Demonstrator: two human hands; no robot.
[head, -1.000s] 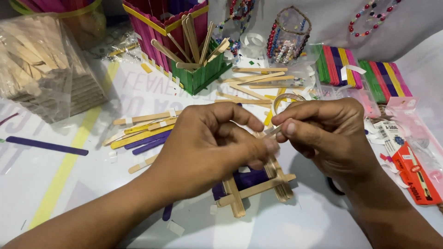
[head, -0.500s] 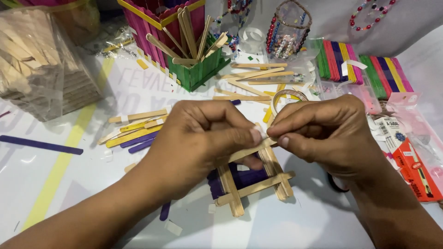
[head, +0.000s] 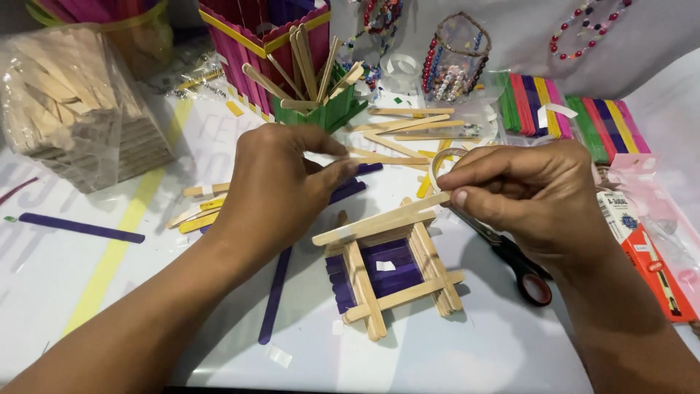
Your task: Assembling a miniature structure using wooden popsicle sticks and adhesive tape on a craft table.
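From the head view, our right hand [head: 529, 197] pinches one end of a plain flat wooden stick [head: 379, 219], laying it level across the square stick frame [head: 394, 273] just below the grip. Our left hand [head: 281, 186] hovers left of it, fingers loosely curled, grasping nothing.

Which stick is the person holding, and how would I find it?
Look at the little square frame of plain wooden sticks with purple inside, mid-table. One plain stick lies slanted across its top, pinched at its far end by the right hand. Unlike the loose sticks around, it is raised off the table.
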